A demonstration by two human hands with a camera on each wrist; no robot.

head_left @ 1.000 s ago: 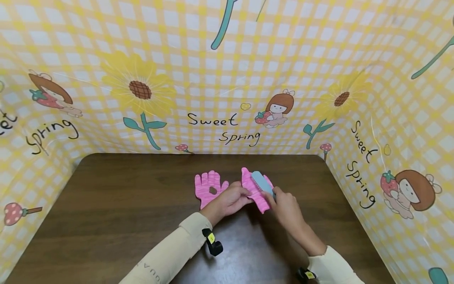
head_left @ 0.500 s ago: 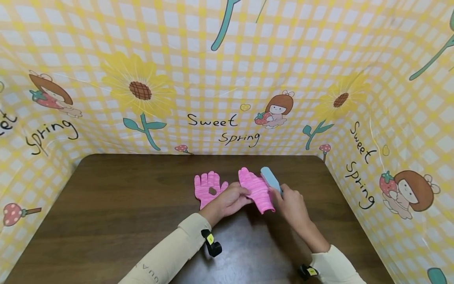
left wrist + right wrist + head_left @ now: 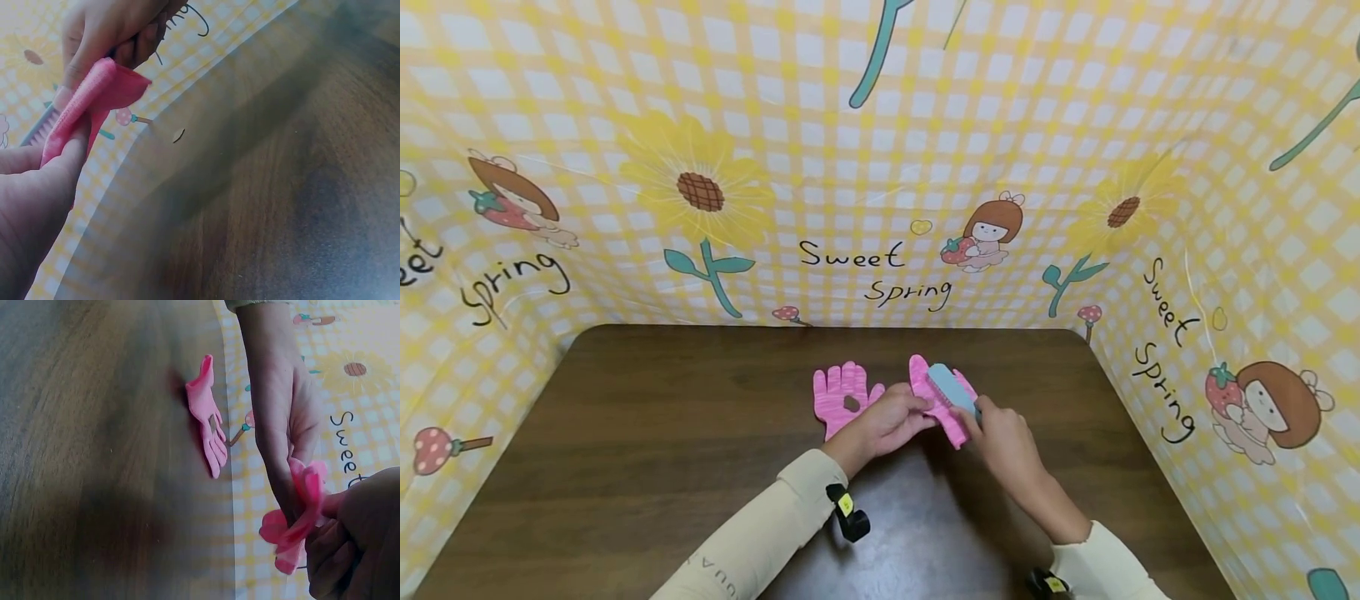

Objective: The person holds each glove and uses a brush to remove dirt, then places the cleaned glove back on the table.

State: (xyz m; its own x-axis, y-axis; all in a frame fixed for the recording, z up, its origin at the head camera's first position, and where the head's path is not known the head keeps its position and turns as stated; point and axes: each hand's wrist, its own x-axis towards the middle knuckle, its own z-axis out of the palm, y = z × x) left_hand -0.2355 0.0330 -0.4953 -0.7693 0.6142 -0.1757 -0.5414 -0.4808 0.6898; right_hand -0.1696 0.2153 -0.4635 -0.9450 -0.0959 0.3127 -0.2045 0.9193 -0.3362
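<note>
My left hand (image 3: pixel 891 419) pinches a pink knit glove (image 3: pixel 953 432) between thumb and fingers, holding it raised above the table. In my right hand (image 3: pixel 1009 437) is a light blue brush (image 3: pixel 953 390), gripped by its handle, which the fingers mostly cover. The brush head lies across the held glove, bristles toward it. From the left wrist view, the glove (image 3: pixel 94 100) is bent, and some pale bristles (image 3: pixel 40 132) show beside it. A second pink glove (image 3: pixel 833 400) lies flat on the table left of my hands, a brown spot (image 3: pixel 852 403) on its palm.
Brown wood-look table (image 3: pixel 662 433) spreads under both hands. A yellow checked cloth (image 3: pixel 820 167) with printed flowers and figures walls the back and sides. A small leaf-shaped fleck (image 3: pixel 179 135) shows on the table in the left wrist view.
Half a second ago the brush was at the held glove's right edge; now it is back left across the glove, as a second ago. The left hand and the lying glove stay put.
</note>
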